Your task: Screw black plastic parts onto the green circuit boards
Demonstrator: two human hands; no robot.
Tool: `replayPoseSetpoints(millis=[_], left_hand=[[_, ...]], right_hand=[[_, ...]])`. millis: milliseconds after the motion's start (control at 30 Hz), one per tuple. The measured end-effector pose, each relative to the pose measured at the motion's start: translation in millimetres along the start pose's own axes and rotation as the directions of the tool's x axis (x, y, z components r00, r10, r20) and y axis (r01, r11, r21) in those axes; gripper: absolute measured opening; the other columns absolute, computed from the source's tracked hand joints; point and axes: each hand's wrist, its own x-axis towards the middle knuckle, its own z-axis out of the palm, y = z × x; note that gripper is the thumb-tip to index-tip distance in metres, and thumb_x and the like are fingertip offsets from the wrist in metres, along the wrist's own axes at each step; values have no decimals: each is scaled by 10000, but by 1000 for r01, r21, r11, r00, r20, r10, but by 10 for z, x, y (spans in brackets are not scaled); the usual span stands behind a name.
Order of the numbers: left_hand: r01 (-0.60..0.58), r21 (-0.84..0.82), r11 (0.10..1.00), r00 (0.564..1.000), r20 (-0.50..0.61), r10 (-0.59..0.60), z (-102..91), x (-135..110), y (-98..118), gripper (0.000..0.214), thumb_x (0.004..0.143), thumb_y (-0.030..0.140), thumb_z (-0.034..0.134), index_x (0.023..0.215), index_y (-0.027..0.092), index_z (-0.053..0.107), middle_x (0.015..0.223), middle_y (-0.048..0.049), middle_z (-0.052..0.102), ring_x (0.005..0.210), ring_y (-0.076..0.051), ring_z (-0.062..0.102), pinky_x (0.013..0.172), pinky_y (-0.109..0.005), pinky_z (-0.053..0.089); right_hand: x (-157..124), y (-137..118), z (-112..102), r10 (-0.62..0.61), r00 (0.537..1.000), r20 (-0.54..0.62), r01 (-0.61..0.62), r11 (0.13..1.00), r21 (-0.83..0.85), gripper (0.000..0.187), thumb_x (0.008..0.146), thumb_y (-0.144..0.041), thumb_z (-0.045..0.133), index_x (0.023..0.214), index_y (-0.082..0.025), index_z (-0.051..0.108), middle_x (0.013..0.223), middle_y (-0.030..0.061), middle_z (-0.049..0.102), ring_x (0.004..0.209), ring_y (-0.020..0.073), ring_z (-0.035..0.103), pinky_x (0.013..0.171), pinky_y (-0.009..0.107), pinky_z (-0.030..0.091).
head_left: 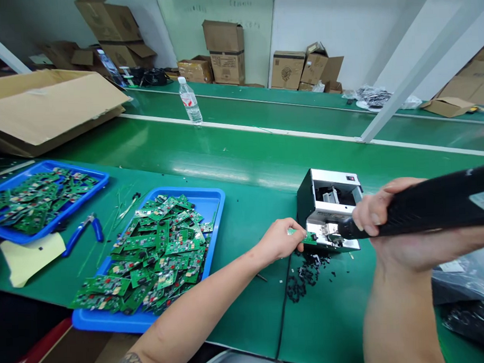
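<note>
My left hand pinches the end of a small green circuit board at the front of a black and silver bench machine, which looks like a screw feeder. In my right hand is a thick black electric screwdriver, fingers wrapped around its body. It lies nearly level, its narrow nose at the metal fitting on the machine's front, beside the board. The exact contact at the tip is too small to make out. Small black bits are scattered on the green mat below the machine.
A blue tray heaped with circuit boards stands left of my forearm; a second blue tray is farther left. Between them lie blue-handled cutters and yellow paper. A water bottle and a large carton stand behind.
</note>
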Motion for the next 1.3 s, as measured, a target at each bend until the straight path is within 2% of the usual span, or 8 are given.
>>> replayPoseSetpoints(millis=[67,133,367,633,833,933,1067,1300], left_hand=[[-9,-1,1000,1000,0,9,2,-5,6,233,802,339,487,851,145,606,671,-14,668,461,-80,399,472,-205,331],[-6,-5,1000,1000,-3,6,8,-2,-3,237,806,352,486,853,148,598,679,-16,671,453,-79,389,458,-205,322],[27,-19,999,1000,10,-27,10,8,-31,254,809,365,491,891,147,594,699,-21,683,442,-73,364,454,-201,318],[11,-12,1000,1000,6,-11,21,17,-48,247,806,350,491,891,148,605,693,-20,691,450,-78,387,476,-205,324],[1,-8,1000,1000,7,-1,26,20,-69,292,815,378,486,910,133,613,718,-34,702,449,-77,395,458,-201,317],[-10,-6,1000,1000,3,10,29,24,-73,280,811,365,485,899,131,612,717,-37,702,456,-77,410,458,-197,329],[-5,-27,1000,1000,-1,5,44,33,-76,278,806,376,499,897,140,612,681,-24,691,445,-78,398,443,-196,323],[5,-41,999,1000,-5,-5,60,40,-85,318,810,415,511,914,137,624,672,-20,688,434,-72,373,441,-194,311]], right_hand=[[-29,-35,-76,0,1000,-31,-1,999,-36,743,550,-898,481,710,-204,695,421,20,522,312,171,462,297,312,321],[-54,-9,-130,6,999,-33,-7,999,-38,772,566,-917,424,719,-211,694,416,13,520,300,165,454,297,306,322],[-121,192,-195,28,998,57,-29,999,23,810,588,-930,373,789,-222,712,425,-6,555,273,148,447,292,279,336],[-243,188,-262,71,994,86,-75,996,48,853,577,-933,383,904,-227,732,448,3,574,299,153,466,310,283,353],[-239,22,-115,17,997,80,-26,994,110,881,604,-935,320,911,-217,727,493,26,556,325,163,464,313,317,340],[-182,-16,9,22,997,80,-31,994,109,846,587,-931,364,855,-213,723,480,21,546,319,163,461,310,322,345],[-132,28,111,51,995,89,-61,992,110,828,572,-931,385,855,-226,716,464,5,560,294,154,453,301,304,347],[-127,136,133,67,992,109,-81,989,124,832,574,-936,368,854,-235,720,449,-7,567,284,136,440,304,273,354]])
